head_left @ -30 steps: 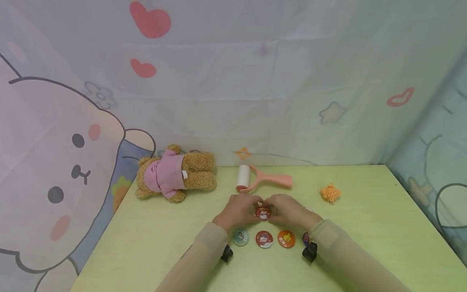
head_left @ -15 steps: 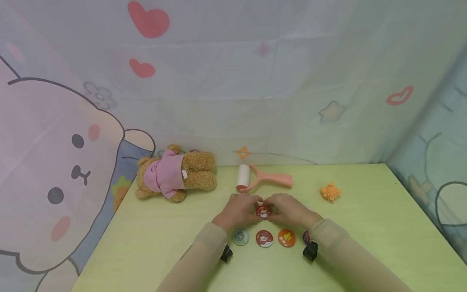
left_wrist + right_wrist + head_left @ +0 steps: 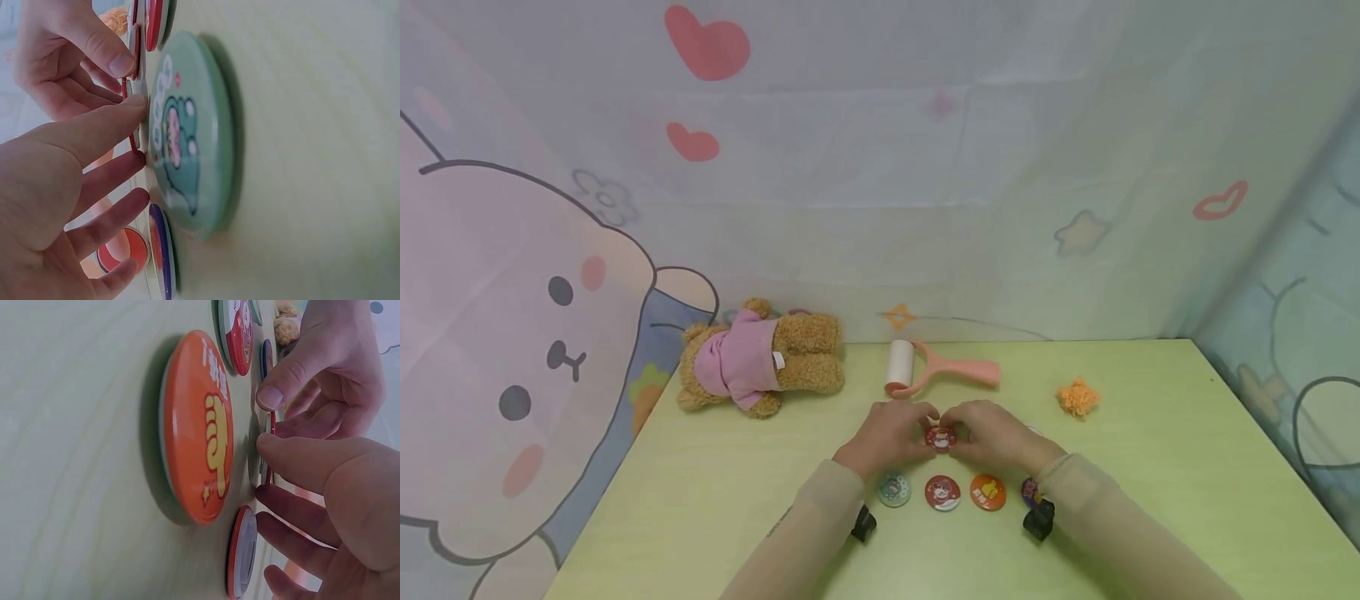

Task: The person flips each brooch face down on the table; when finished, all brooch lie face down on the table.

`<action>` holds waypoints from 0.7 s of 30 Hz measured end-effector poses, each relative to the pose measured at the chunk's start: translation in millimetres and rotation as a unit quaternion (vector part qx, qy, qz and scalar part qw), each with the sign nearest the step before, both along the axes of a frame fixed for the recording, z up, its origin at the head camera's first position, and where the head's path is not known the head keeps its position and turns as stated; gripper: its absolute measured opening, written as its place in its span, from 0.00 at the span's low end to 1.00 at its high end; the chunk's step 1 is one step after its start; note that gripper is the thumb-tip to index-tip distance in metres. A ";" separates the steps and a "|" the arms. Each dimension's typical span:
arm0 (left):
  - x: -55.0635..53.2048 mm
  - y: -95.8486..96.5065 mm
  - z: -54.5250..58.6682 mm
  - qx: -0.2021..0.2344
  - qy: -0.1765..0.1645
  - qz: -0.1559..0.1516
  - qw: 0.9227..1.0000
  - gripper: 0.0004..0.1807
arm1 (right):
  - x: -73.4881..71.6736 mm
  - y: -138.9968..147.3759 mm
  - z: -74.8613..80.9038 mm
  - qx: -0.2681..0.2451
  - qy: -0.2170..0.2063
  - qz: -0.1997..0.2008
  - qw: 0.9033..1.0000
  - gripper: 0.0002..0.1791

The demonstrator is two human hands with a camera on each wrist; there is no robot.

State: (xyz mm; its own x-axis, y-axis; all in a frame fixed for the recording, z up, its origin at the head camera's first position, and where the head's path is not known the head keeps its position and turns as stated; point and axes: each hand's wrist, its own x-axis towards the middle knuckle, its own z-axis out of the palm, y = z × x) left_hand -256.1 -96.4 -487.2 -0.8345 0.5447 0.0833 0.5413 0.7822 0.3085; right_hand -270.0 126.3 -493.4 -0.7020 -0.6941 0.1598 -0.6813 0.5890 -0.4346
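Note:
Between my two hands a round red pin badge [image 3: 941,438] with a cartoon figure is tilted slightly off the table. My left hand [image 3: 891,437] pinches its left edge with thumb and fingertips, and my right hand [image 3: 996,437] pinches the right edge. In the wrist views its thin rim shows between the fingertips. Nearer me lie a green badge [image 3: 190,137], a red-and-white badge [image 3: 942,492], an orange badge [image 3: 197,428] with a yellow thumbs-up, and a purple badge [image 3: 1030,490] partly covered by the right wrist.
A purple-rimmed badge [image 3: 161,250] lies by my left fingers, a red-rimmed one [image 3: 242,553] by my right. Behind are a lint roller [image 3: 955,369] with pink handle, a teddy bear [image 3: 752,358] in a pink top, and an orange fuzzy clump [image 3: 1078,398].
Both hands keep their grip on the red badge at nearly the same place. The badge's tilt shifts only slightly; the other things stay where they were.

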 end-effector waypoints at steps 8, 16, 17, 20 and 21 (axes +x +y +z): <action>-1.0 -1.9 -0.7 0.012 0.009 -0.004 1.000 0.19 | -0.5 1.6 -1.3 -0.012 0.000 0.007 1.000 0.14; -1.6 -4.6 -3.8 0.024 0.002 -0.013 1.000 0.13 | 0.9 1.0 -1.5 -0.030 -0.034 0.006 0.999 0.13; -1.9 -4.5 -3.7 0.024 0.002 -0.014 1.000 0.12 | 1.0 1.0 -1.1 -0.031 -0.038 0.004 0.999 0.13; -2.7 -3.4 -3.4 0.025 0.002 -0.017 1.000 0.11 | 1.3 1.7 0.5 -0.039 -0.042 0.003 0.998 0.13; -3.0 -2.9 -3.3 0.025 0.002 -0.017 1.000 0.11 | 1.4 2.0 1.3 -0.040 -0.044 0.003 0.998 0.13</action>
